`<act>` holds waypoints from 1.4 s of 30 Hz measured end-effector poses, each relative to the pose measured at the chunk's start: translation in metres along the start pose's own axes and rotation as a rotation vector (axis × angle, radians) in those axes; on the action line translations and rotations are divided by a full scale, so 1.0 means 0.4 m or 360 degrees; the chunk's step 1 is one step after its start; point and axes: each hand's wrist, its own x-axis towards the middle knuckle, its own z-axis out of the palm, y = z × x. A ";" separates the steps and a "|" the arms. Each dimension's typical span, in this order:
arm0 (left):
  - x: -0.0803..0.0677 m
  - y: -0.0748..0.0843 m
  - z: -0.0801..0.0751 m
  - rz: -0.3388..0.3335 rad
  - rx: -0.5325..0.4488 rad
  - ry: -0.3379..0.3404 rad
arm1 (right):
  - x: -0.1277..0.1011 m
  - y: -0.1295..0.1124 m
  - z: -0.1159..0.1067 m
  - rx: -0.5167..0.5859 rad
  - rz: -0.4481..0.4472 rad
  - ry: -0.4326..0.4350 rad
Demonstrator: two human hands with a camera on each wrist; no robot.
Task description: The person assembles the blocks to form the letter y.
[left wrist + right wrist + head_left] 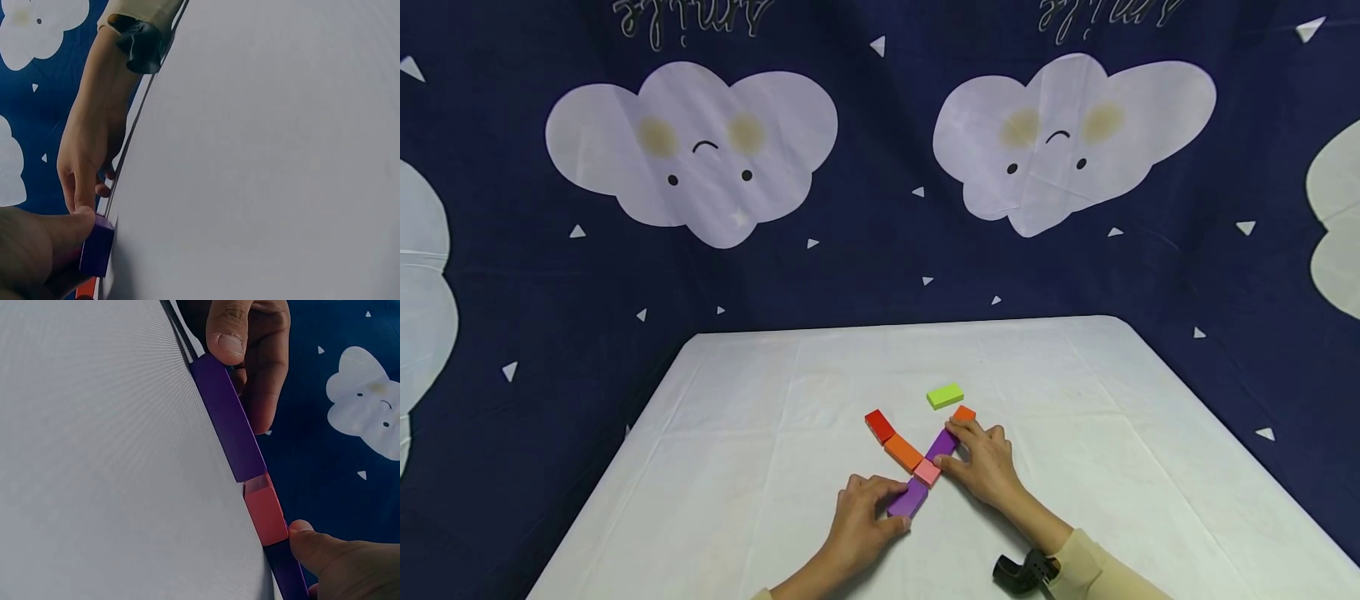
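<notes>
On the white-covered counter, near its middle, lies a cross of flat coloured blocks. Left hand pinching the near purple block between curled thumb and fingers; seen from the left wrist view as a thumb pressed on the same block's end. Right hand laid over the far purple block, fingers curled along its top and side, thumb tip close to the pink block. Pink block sitting at the centre of the cross, touching both purple blocks end to end; confirmed from the right wrist view, where the pink block lies between the long purple one and a second purple edge under a thumb. Beyond the right hand's fingertips, a small orange block, touching or just beside the far purple block. On the other diagonal, an orange block touching the pink one, then a red block at its far end. Apart from the cross, farther back, a lime-green block lying alone. Behind the counter, a dark blue cloth backdrop printed with white clouds. No containers among the pieces; all blocks resting flat on the cloth.
</notes>
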 end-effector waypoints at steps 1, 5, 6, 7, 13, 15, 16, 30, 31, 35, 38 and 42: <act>0.000 0.002 0.001 -0.0013 0.0006 0.0001 | 0.000 0.000 0.000 -0.0004 0.0000 0.0000; 0.000 0.006 0.007 -0.0056 0.0020 -0.0003 | -0.001 0.001 0.000 -0.0014 -0.0003 0.0004; 0.000 0.007 0.008 -0.0058 0.0025 0.0000 | -0.001 0.001 0.000 -0.0015 -0.0004 0.0005; 0.000 0.008 0.009 -0.0056 0.0031 0.0003 | -0.001 0.001 0.000 -0.0012 -0.0006 0.0007; 0.002 0.009 0.013 -0.0055 0.0047 0.0009 | 0.000 0.001 0.001 -0.0006 -0.0005 0.0014; 0.003 0.010 0.013 -0.0052 0.0054 0.0014 | 0.000 0.001 0.001 -0.0006 -0.0003 0.0014; 0.003 0.010 0.013 -0.0053 0.0056 0.0018 | 0.000 0.001 0.001 -0.0005 -0.0001 0.0013; 0.010 0.011 0.009 -0.0034 0.0043 0.0016 | 0.002 0.000 0.001 -0.0006 -0.0012 0.0020; 0.010 0.011 0.009 -0.0032 0.0044 0.0018 | 0.002 0.000 0.002 -0.0004 -0.0011 0.0019; 0.008 0.010 0.011 0.0002 0.0061 0.0047 | 0.002 0.001 0.002 0.0000 -0.0005 0.0014; 0.007 0.009 0.012 0.0017 0.0066 0.0059 | 0.002 0.001 0.002 -0.0001 -0.0001 0.0011; 0.008 0.007 0.012 0.0004 0.0045 0.0044 | 0.002 0.001 0.001 -0.0001 0.0000 0.0011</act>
